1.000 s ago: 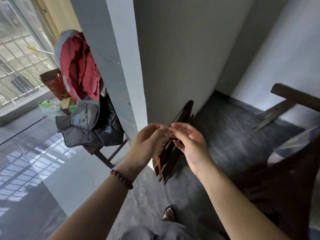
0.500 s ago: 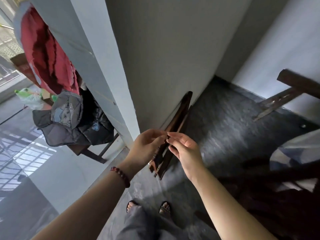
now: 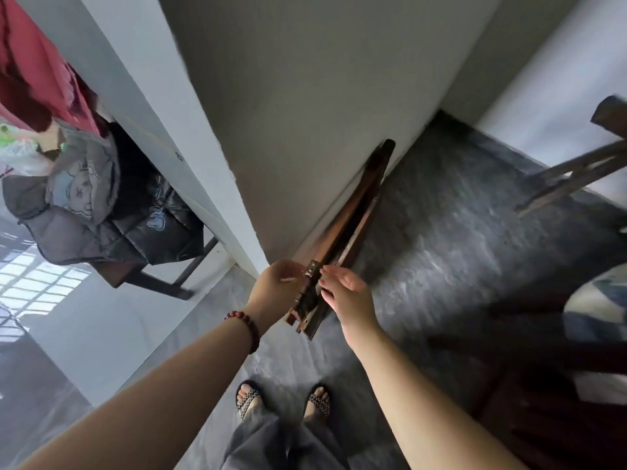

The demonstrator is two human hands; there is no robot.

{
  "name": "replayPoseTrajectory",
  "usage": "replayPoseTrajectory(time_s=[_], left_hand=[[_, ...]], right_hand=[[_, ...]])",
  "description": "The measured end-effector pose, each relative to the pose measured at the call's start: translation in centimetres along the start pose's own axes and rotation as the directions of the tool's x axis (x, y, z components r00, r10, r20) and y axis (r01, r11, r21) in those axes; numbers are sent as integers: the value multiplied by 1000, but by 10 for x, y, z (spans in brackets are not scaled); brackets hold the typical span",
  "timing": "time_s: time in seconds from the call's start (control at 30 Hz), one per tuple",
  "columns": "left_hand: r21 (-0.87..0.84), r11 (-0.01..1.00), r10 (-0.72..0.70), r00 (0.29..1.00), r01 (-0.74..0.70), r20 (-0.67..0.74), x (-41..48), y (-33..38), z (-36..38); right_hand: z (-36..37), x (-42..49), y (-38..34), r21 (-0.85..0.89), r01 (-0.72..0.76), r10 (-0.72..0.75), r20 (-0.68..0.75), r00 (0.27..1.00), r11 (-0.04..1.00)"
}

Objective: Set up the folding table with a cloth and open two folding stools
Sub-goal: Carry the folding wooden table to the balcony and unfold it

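Folded dark wooden stools lean on edge against the grey wall, their near end carrying a small metal hinge. My left hand, a red bead bracelet on its wrist, curls its fingers onto that near end from the left. From the right, my right hand closes its fingertips on the same end. At the right edge stands a dark wooden table with a blue and white cloth on it, only partly in view.
A wooden chair piled with dark jackets and a red garment stands left of the white wall corner. A wooden frame leans at the far right. My sandalled feet stand on the grey floor.
Both hands have moved forward and down from in front of me to the near end of the folded stools. The view has tilted down, bringing my feet in.
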State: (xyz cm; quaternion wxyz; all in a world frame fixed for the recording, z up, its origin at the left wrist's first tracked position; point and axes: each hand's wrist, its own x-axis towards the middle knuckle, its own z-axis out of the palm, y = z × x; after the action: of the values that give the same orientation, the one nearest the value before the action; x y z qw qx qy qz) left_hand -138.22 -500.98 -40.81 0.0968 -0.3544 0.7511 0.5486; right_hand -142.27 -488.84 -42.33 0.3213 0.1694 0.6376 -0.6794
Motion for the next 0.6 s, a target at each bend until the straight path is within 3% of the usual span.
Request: replayPoseTrajectory(time_s=[0.17, 0.43, 0.6], left_hand=[[135, 987, -90, 996, 86, 19, 20, -20, 19], [440, 898, -65, 995, 24, 76, 50, -32, 47], [544, 839, -35, 996, -15, 81, 60, -45, 59]], right_hand=[[-4, 34, 28, -28, -38, 36, -66, 997, 999], [-6, 62, 59, -138, -98, 80, -131, 988, 986], [0, 69, 68, -210, -94, 70, -117, 991, 973]])
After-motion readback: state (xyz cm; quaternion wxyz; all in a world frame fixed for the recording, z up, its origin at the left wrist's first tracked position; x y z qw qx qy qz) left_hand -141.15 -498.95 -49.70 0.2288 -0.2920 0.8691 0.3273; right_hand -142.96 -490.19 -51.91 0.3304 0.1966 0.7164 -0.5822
